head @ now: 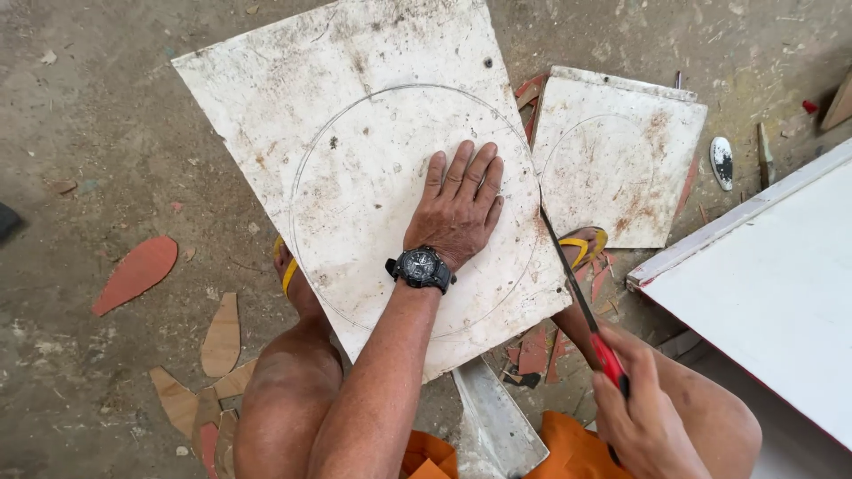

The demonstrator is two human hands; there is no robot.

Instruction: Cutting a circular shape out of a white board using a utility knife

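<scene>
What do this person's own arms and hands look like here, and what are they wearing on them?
Both forearms are bare, with no sleeves or gloves. The left hand has a chunky black wristwatch with a dark round dial strapped at the wrist. The right hand shows no watch, ring or band that I can make out.

illumination is bright, even and diffuse, consistent with daylight. shadows are soft and short; a faint one lies under the left hand (457, 208) on the white board (355, 115). the large white panel (772, 293) at the right edge is close to overexposed, with little surface detail. the centre of the frame is sharp. the right hand (648, 417) and the saw blade (568, 275) show slight softness. straight edges bow mildly near the frame borders, indicating wide-angle distortion.
</scene>
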